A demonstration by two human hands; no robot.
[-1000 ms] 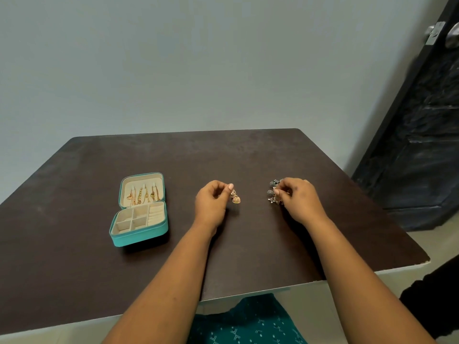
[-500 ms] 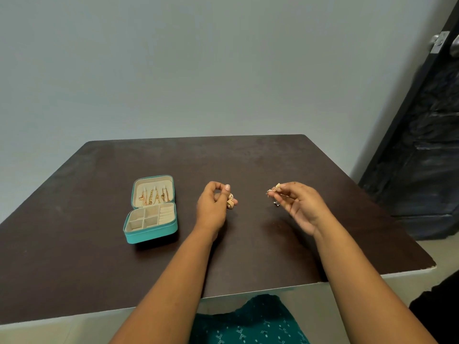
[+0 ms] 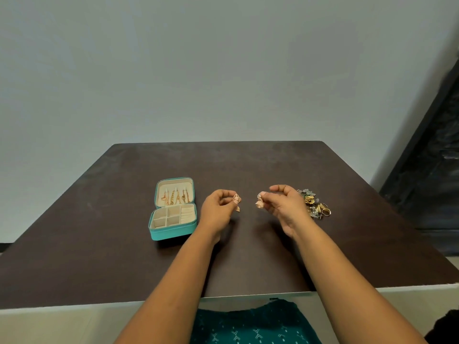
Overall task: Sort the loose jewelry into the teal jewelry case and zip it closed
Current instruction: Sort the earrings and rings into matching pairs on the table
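While both hands hover just above the dark tabletop (image 3: 248,264), each pinches a small gold filigree earring between thumb and fingertips. The left hand (image 3: 218,209) has its fingers curled in, gripping the left earring (image 3: 237,200) at its top so that the lower part dangles. The right hand (image 3: 285,207) holds the right earring (image 3: 259,201) in the same way, with its index finger arched loosely above the pinch. The two earrings face each other, near but apart.

Just beyond the right hand lies a pile of loose jewelry (image 3: 314,203) on the tabletop, a tangle of gold and silver-coloured pieces; a ring seems to sit at its near right edge, though the detail is too fine to be sure.

To the left of the left hand stands the teal jewelry case (image 3: 173,230), unzipped and lying open. Its lid (image 3: 175,192) lies back on the far side, with several gold chains or pendants hanging against its cream lining. The base holds small square compartments and a row of ring rolls on the right, all cream.
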